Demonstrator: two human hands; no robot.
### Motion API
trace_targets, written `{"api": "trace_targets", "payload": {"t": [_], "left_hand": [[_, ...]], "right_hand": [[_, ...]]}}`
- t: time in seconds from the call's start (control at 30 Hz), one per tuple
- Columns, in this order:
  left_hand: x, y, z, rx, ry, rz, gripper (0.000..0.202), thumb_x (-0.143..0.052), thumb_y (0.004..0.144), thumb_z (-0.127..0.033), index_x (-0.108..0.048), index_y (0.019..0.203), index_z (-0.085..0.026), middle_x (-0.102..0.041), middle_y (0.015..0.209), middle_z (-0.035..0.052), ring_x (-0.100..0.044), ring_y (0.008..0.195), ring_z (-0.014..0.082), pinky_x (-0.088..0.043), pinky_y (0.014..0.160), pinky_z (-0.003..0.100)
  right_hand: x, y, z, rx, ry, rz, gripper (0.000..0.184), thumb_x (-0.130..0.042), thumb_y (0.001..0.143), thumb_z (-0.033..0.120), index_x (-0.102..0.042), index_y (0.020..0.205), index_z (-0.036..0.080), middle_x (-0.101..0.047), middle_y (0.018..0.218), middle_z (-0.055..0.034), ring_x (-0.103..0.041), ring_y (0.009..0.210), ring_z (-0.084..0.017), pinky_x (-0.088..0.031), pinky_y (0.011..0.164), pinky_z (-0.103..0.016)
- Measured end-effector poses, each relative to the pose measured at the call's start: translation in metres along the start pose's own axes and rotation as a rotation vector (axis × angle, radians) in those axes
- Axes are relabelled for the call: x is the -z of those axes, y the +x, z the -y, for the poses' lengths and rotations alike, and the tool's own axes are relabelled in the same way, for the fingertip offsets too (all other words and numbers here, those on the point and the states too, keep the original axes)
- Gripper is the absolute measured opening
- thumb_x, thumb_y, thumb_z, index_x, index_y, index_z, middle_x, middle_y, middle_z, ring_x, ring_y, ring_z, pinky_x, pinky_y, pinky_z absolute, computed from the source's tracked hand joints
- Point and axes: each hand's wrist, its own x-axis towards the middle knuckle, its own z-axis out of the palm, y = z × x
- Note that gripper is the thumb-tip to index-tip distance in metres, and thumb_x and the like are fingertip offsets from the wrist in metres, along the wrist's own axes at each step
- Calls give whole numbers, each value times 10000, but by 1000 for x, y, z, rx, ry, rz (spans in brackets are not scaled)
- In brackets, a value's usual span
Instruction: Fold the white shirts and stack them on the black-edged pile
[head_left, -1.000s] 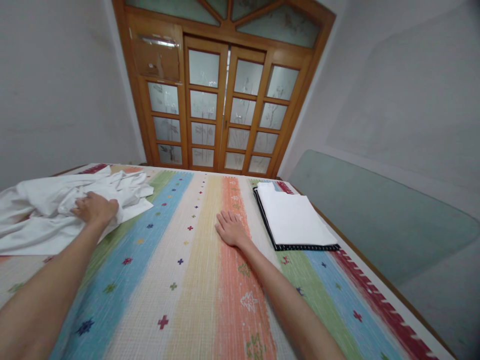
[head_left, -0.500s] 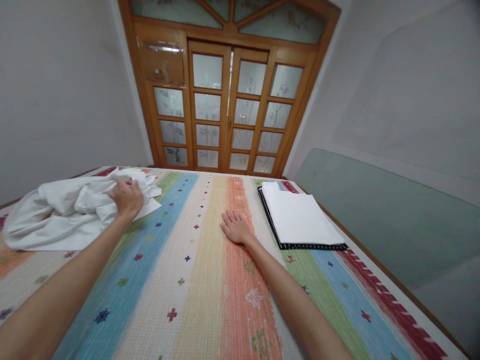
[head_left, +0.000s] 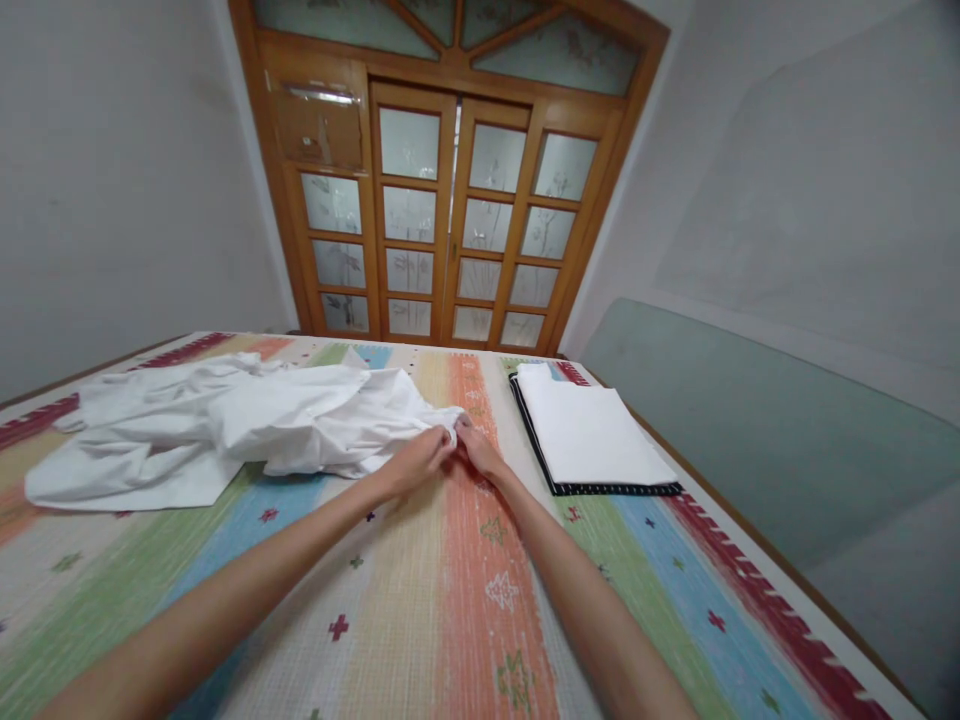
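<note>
Foreground: striped cover (head_left: 397,600) in bands of blue, cream, yellow, orange and green, with small crosses and tree motifs; bare forearms stretched across from both lower corners. Farther in, at the seam of the yellow and orange bands: left hand (head_left: 420,455) and right hand (head_left: 476,445) close together, fingers bent and pinched on the right end of a white cloth (head_left: 300,415); exact placement of each fingertip too small to tell. From there, white cloth extended leftward across the cover in loose, crumpled folds, with a flatter portion toward the left. To the right of the hands, well apart from the white cloth: folded white fabric (head_left: 600,440) flat atop a black piece (head_left: 619,490) with small white marks, visible along the near and left edges. Along the right side: pale green panel (head_left: 750,430) against a grey wall (head_left: 840,170). Background: wooden doors (head_left: 445,240) with patterned glass panes, beneath an arched, glazed upper frame.
</note>
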Motion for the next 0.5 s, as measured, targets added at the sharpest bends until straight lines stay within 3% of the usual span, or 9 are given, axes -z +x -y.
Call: {"api": "trace_targets", "payload": {"t": [0.1,0.2,0.27,0.33,0.5], "left_hand": [[-27,-6,-12,-41,24,133,173,-380,932,-318,-477,831,-216,-608,847,47,-563,776,189,-465,760,339],[-31,-12,-13,-115,47,192,154,-448,920,-343,-519,896,-208,-633,924,62,-582,838,199,-461,790,341],[-24,-14,-9,-145,68,185,166,-467,917,-355,-546,906,-208,-647,943,66,-596,868,204,-461,807,342],[-12,-14,-3,-128,133,119,214,-430,935,-358,-566,876,-203,-652,917,78,-602,859,212,-464,799,349],[34,-12,19,-39,470,-151,218,-413,910,-284,-601,850,-190,-648,864,116,-590,888,256,-458,831,395]], "right_hand": [[5,-4,1,-66,310,-90,696,-354,818,785,-680,832,170,-681,761,-43,-601,754,-194,-473,781,-331],[8,-7,3,-101,378,-163,511,-574,744,642,-688,872,160,-676,756,-35,-591,697,-171,-465,683,-283],[10,-8,4,-106,273,-157,337,-692,653,440,-690,838,159,-672,736,-15,-571,667,-154,-453,639,-259],[10,-9,6,-113,141,-100,227,-680,616,299,-686,791,156,-645,675,14,-546,625,-136,-433,596,-239],[9,-11,11,-103,-85,-44,161,-650,651,238,-687,781,150,-601,620,42,-519,591,-113,-396,558,-208]]}}
